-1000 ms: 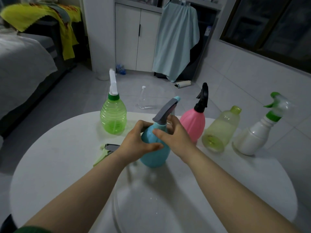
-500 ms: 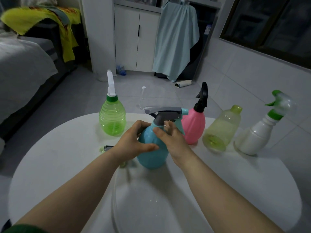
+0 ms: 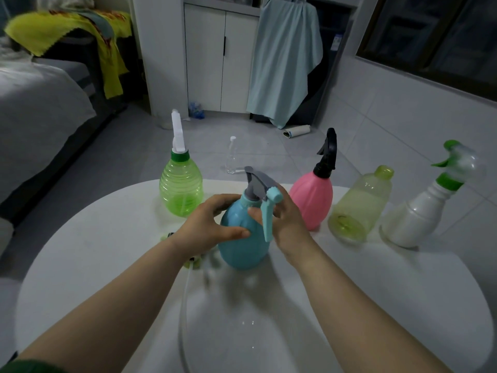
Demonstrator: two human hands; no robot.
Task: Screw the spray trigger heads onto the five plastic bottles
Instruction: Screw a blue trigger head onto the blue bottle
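Observation:
A round blue bottle (image 3: 243,243) stands on the white table (image 3: 86,249), and my left hand (image 3: 212,224) grips its body. A grey-and-blue trigger head (image 3: 262,192) sits on its neck, lever hanging toward me, with my right hand (image 3: 286,216) around it. Behind stand a green ribbed bottle (image 3: 180,189) with a white head, a pink bottle (image 3: 313,200) with a black head, a yellowish bottle (image 3: 360,208) with only a cap, and a white bottle (image 3: 415,219) with a green-and-clear head. A loose green trigger head (image 3: 192,261) with a clear tube lies partly under my left wrist.
The table's curved edge runs close behind the bottles. Beyond it on the tiled floor stand a small clear bottle (image 3: 231,157) and a roll (image 3: 297,130). A bed (image 3: 35,103) is at the left, a white cabinet (image 3: 220,55) and hanging cloth at the back.
The blue bottle's trigger head has turned round: its nozzle pointed up-right, then sideways, and the lever now faces me. My right hand shifted around the neck; the left stayed on the body.

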